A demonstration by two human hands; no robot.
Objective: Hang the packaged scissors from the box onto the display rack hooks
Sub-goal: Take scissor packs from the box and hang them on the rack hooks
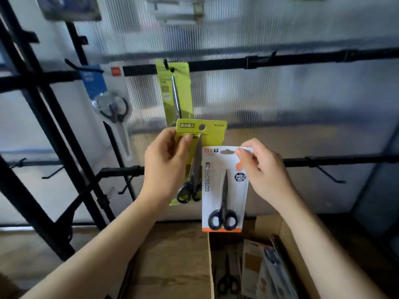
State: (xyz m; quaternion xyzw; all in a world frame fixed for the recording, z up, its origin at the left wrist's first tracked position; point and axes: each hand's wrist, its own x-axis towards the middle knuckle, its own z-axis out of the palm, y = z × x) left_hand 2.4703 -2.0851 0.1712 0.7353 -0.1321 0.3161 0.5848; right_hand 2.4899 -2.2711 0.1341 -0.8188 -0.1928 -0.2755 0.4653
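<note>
Cardboard box (287, 238) sits open nearest the person, below both forearms, with more scissor packs (259, 270) lying inside it. Beyond it rises the black display rack (280, 59), its horizontal bars carrying hooks in front of a ribbed translucent wall. On the upper bar a green pack (176, 91) hangs from a hook, and to its left hangs a blue-and-white pack (112, 108) with scissors pointing down.

Between box and rack, the person holds two packs upright, side by side. Her or his left hand (166, 167) grips a green-carded pack (207, 134) of black-handled scissors, thumb pressed on the card's front near the top, just under the round hang hole. Right hand (265, 169) pinches the top edge of a white-carded pack (224, 190) with an orange bottom strip and black-handled scissors, blades up. This white card overlaps the lower right corner of the green one.
</note>
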